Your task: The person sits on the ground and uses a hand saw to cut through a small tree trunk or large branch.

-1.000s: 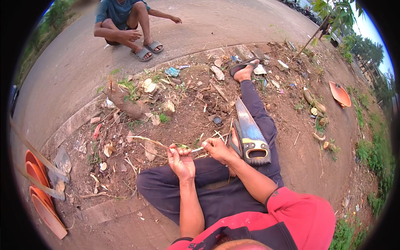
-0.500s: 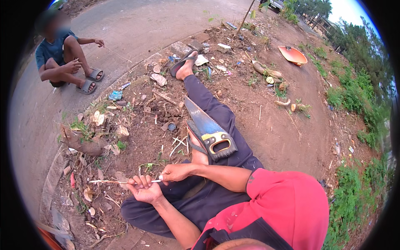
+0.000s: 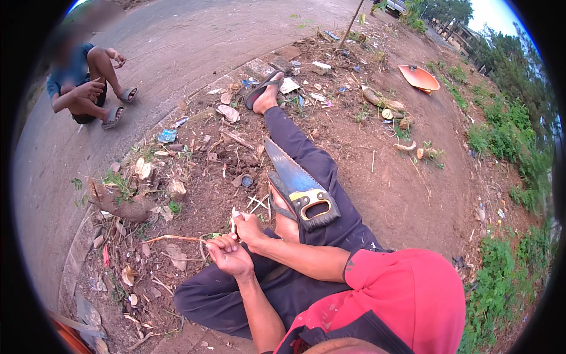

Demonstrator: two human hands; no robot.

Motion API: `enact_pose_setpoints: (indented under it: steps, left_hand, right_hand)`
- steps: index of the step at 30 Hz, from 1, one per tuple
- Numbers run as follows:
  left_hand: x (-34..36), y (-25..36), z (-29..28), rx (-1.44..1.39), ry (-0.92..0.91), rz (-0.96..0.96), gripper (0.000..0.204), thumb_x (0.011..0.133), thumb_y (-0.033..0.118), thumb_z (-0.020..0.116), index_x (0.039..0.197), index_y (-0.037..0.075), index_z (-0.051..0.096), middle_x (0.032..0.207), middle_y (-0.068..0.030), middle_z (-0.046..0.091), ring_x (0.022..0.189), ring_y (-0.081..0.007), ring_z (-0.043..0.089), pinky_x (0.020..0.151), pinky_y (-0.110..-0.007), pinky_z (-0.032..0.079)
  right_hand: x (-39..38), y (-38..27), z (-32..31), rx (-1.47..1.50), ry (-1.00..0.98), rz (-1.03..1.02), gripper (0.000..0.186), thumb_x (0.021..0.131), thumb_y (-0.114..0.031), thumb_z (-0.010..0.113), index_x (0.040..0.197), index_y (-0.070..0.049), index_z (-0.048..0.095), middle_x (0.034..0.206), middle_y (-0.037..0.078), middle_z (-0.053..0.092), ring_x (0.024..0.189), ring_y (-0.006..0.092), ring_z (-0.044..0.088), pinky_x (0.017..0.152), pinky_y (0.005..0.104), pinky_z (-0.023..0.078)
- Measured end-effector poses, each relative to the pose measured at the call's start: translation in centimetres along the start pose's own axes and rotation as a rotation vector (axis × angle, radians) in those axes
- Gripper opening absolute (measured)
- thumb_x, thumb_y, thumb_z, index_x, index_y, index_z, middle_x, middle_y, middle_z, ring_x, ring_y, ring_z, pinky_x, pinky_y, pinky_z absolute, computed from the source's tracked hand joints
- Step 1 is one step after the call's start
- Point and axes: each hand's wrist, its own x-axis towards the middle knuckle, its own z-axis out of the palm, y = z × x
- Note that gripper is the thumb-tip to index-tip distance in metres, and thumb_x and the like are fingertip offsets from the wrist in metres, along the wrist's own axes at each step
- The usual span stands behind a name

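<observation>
My left hand (image 3: 231, 255) is closed on a thin, peeled brown stem (image 3: 175, 237), which sticks out to the left. My right hand (image 3: 247, 230), just above and to its right, pinches a pale upright end of a strip, apparently of the same stem. A handsaw (image 3: 291, 172) with a blue-silver blade and a yellow-black handle lies across my legs and sandalled foot, beyond my hands. A few pale sticks (image 3: 257, 202) lie crossed on the dirt beside that foot.
A person (image 3: 88, 82) in a blue shirt sits on the road at upper left, holding a thin stick. Behind my sandals are a log piece (image 3: 380, 103), an orange scoop (image 3: 420, 78) and litter. Orange objects (image 3: 63, 329) lie lower left; greenery (image 3: 501, 277) lines the right.
My view has swung, shifting the surroundings down-left, then slightly right. Since half a second ago my right hand has risen, and the pale end it holds now points upward instead of sideways.
</observation>
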Motion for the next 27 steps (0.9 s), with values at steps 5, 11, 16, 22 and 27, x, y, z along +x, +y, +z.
enact_pose_setpoints:
  steps: [5,11,16,22,27]
  left_hand:
    - [-2.3,5.2,-4.6,-0.029,0.06,0.041,0.039,0.101,0.038,0.036,0.073,0.012,0.045,0.054,0.0039,0.028,0.044,-0.0077,0.025,0.043,-0.025,0.028]
    - [0.8,7.2,-6.3,-0.068,0.347,0.035,0.028,0.1,0.031,0.04,0.103,0.008,0.057,0.067,0.0002,0.047,0.06,-0.0112,0.045,0.064,-0.029,0.041]
    - [-0.2,9.0,-6.0,0.053,0.481,-0.012,0.032,0.1,0.027,0.038,0.126,0.012,0.048,0.091,-0.005,0.058,0.086,-0.0189,0.057,0.087,-0.038,0.048]
    - [-0.4,8.5,-4.1,0.063,0.474,-0.048,0.033,0.1,0.03,0.038,0.13,0.016,0.043,0.098,-0.0053,0.057,0.092,-0.0198,0.058,0.092,-0.044,0.046]
    - [-2.0,8.6,-3.5,0.095,0.437,-0.066,0.035,0.1,0.032,0.039,0.132,0.017,0.042,0.103,-0.0069,0.056,0.095,-0.0213,0.058,0.09,-0.044,0.047]
  right_hand:
    - [4.8,-7.4,-5.3,0.152,-0.002,-0.376,0.032,0.1,-0.029,0.041,0.085,-0.004,0.054,0.063,0.004,0.057,0.054,0.0156,0.056,0.054,0.0274,0.049]
    - [-4.2,-11.3,-11.1,-1.196,-0.369,-1.011,0.052,0.075,-0.01,0.069,0.123,-0.009,0.051,0.113,0.015,0.054,0.108,0.0337,0.051,0.091,0.0431,0.044]
    - [-7.1,-7.3,-17.0,-1.727,-0.362,-0.952,0.037,0.07,-0.026,0.074,0.097,-0.005,0.06,0.1,0.013,0.057,0.103,0.0289,0.053,0.084,0.0414,0.045]
    - [-9.0,-7.4,-19.3,-1.845,-0.324,-0.855,0.045,0.07,-0.028,0.074,0.101,-0.002,0.057,0.095,0.013,0.058,0.096,0.0278,0.056,0.082,0.0394,0.045]
    - [-8.8,-7.5,-20.9,-1.86,-0.338,-0.86,0.05,0.072,-0.031,0.073,0.108,-0.002,0.054,0.096,0.013,0.059,0.095,0.0282,0.058,0.081,0.0386,0.045]
